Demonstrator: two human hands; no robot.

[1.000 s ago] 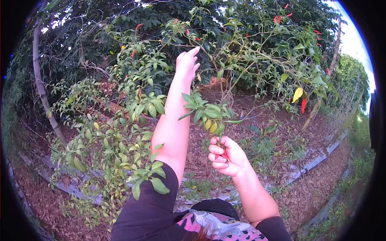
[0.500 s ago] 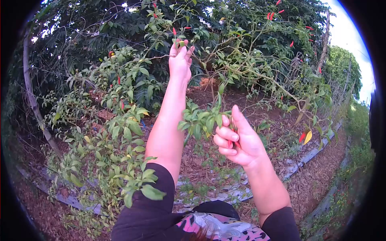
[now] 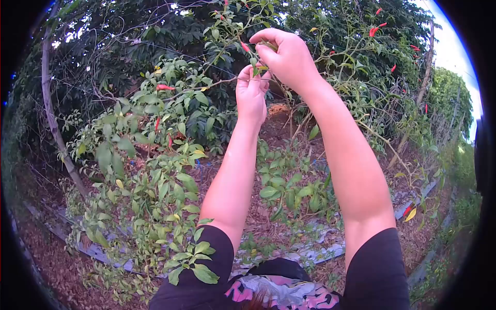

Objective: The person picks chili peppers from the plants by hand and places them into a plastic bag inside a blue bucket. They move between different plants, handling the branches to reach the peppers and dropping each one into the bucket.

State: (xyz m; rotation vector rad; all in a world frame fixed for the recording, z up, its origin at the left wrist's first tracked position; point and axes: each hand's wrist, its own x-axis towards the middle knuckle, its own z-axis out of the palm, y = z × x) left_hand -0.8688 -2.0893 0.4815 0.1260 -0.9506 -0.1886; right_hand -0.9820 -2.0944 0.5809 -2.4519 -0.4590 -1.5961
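My left hand point(image 3: 251, 101) is raised at upper middle, its fingertips pinched on a leafy chili twig point(image 3: 254, 71). Just above and to the right, my right hand point(image 3: 290, 58) bends over the same twig, thumb and forefinger curved around green leaf or stem. The back of that hand hides its palm and other fingers, where red chili peppers showed half a second ago. A red chili pepper point(image 3: 245, 47) hangs on the plant just left of my right fingertips. Another chili pepper point(image 3: 165, 87) hangs farther left.
Chili foliage point(image 3: 155, 206) fills the lower left, close to my left arm. More red chili peppers point(image 3: 373, 31) hang at upper right. Wooden posts point(image 3: 54, 119) stand at both sides. Plastic ground sheeting point(image 3: 315, 253) and dry leaf litter lie below.
My right hand has risen from lower middle to the twig beside my left hand. The leafy branch by it has dropped away. My left hand stays on the twig, slightly lower and farther right in view.
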